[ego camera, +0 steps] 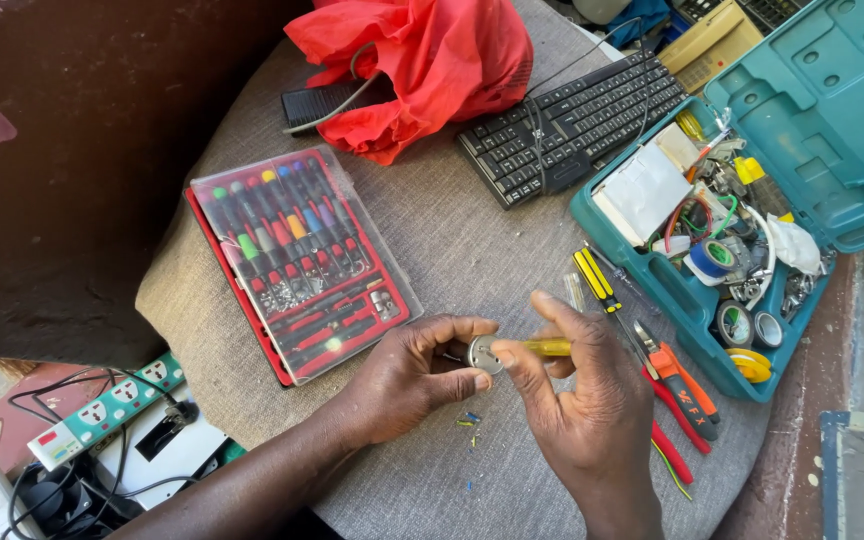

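Note:
My left hand [407, 375] pinches a small round silver metal part [483, 354] between thumb and fingers. My right hand [577, 400] holds a yellow translucent-handled screwdriver [546, 347] with its tip set against that part. Both hands hover over a grey cloth-covered table [452, 240] near its front edge. Tiny blue and yellow wire bits [469, 420] lie on the cloth just below the hands.
A red case of screwdrivers [297, 260] with a clear lid lies to the left. An open teal toolbox [742, 240] full of tape rolls and wires stands at the right. Red pliers [677, 400], a yellow-black screwdriver [595, 280], a black keyboard [572, 125], a red bag [422, 65] and power strips [102, 410] surround them.

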